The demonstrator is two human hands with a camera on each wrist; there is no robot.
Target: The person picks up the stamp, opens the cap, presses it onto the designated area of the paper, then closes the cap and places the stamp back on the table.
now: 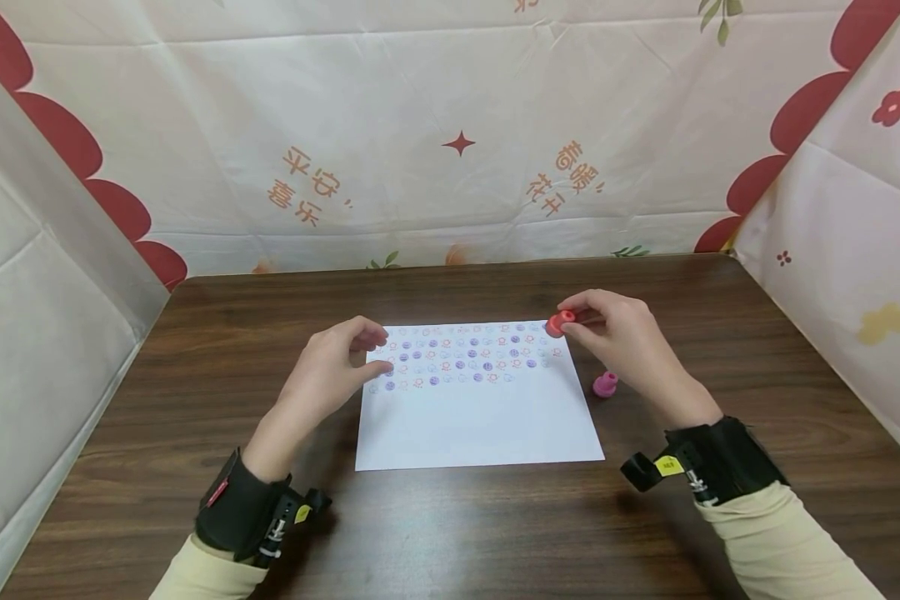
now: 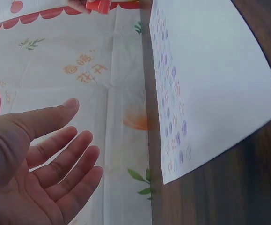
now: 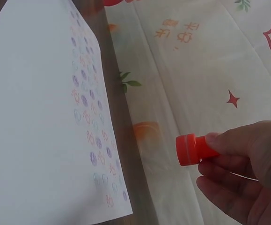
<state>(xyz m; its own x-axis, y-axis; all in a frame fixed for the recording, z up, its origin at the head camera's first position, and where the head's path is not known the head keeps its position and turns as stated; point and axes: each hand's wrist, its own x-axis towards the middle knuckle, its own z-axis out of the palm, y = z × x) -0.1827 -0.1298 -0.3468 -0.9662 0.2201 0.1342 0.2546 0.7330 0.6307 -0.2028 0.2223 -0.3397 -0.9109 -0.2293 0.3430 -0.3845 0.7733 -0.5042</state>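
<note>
At the far right, the right hand (image 1: pixel 624 335) pinches the red stamp (image 1: pixel 559 323), but the left hand (image 1: pixel 328 367), fingers apart, holds nothing, so a bump might slide the paper (image 1: pixel 480 427).

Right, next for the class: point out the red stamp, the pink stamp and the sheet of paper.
Red stamp (image 3: pixel 188 150), right wrist view: on its wide end.
Pink stamp (image 1: pixel 604 385), head view: on the middle of its body.
Sheet of paper (image 1: pixel 480 417), head view: on the bare part below the printed rows.

Paper (image 1: pixel 480 425) on table (image 1: pixel 450 533), loose stamp (image 1: pixel 605 384) just right, cloth (image 1: pixel 390 108) behind.
</note>
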